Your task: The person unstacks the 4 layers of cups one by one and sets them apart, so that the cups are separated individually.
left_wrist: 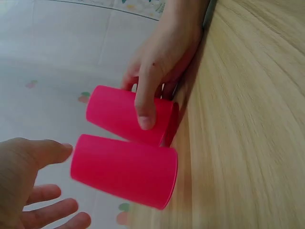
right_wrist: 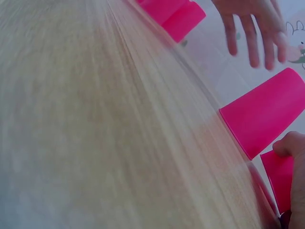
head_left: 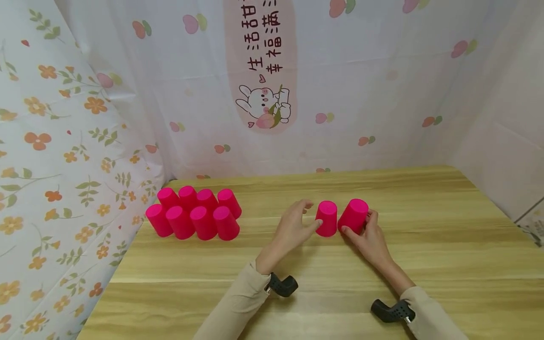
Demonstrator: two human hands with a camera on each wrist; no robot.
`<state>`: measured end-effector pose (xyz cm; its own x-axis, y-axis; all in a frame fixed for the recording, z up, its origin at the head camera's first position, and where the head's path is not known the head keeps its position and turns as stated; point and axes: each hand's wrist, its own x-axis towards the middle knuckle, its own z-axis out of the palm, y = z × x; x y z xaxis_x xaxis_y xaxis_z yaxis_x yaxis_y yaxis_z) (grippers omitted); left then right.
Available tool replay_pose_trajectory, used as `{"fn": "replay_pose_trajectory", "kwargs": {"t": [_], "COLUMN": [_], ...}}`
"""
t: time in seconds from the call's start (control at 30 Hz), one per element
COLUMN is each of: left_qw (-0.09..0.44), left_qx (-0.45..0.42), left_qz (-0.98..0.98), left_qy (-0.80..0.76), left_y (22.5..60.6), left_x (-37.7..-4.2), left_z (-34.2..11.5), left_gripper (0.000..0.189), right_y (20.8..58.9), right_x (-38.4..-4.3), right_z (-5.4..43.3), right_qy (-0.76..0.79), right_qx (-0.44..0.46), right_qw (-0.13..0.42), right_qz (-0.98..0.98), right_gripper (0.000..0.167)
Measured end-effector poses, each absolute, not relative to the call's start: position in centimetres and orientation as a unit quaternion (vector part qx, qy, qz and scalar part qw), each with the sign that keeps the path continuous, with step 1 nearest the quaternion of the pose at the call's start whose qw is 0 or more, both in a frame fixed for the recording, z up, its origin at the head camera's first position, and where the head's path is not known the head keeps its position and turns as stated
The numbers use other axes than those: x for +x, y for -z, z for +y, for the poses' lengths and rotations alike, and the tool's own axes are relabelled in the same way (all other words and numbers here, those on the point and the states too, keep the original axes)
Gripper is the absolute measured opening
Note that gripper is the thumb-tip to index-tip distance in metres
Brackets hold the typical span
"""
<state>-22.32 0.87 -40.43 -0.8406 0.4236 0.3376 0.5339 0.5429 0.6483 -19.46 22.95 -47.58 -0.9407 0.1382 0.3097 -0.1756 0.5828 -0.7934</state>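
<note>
Two bright pink plastic cups stand mouth-down on the wooden table, close together right of centre. My left hand (head_left: 293,226) is beside the left cup (head_left: 326,219), fingers apart and relaxed. Its thumb tip overlaps that cup's edge in the head view; whether it touches, I cannot tell. My right hand (head_left: 373,241) grips the right cup (head_left: 353,216), thumb on the near side and fingers behind it. That cup leans a little, and in the left wrist view its rim (left_wrist: 174,119) looks slightly lifted on one side.
On the left of the table, several more upside-down pink cups (head_left: 206,223) stand in two rows. A printed cloth (head_left: 187,118) hangs behind the table (head_left: 263,198), and a floral one (head_left: 63,179) along its left side. Black wrist mounts (head_left: 284,286) stick out from the sleeves.
</note>
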Motion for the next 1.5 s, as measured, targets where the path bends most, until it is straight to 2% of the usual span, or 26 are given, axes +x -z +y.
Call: {"fn": "replay_pose_trajectory", "kwargs": {"t": [0.23, 0.63, 0.97, 1.5], "left_qw": [0.063, 0.08, 0.101, 0.17], "left_qx": [-0.287, -0.283, -0.271, -0.216], "left_qz": [-0.865, -0.869, -0.89, -0.904], "left_qy": [0.407, 0.399, 0.352, 0.327], "left_y": [40.8, 40.5, 38.7, 38.9], "left_x": [-23.3, -23.4, -22.9, -21.8], "left_z": [2.6, 2.3, -3.1, -10.9], "left_gripper": [0.055, 0.048, 0.052, 0.051], "right_y": [47.5, 47.3, 47.2, 47.5], "right_x": [-19.7, -20.0, -20.0, -19.5], "right_z": [22.6, 22.7, 22.8, 23.0], "right_qy": [-0.459, -0.449, -0.442, -0.437], "right_qx": [0.024, 0.041, 0.03, 0.016], "right_qw": [0.173, 0.18, 0.18, 0.161], "right_qz": [-0.871, -0.874, -0.878, -0.885], "right_gripper": [0.066, 0.067, 0.069, 0.069]}}
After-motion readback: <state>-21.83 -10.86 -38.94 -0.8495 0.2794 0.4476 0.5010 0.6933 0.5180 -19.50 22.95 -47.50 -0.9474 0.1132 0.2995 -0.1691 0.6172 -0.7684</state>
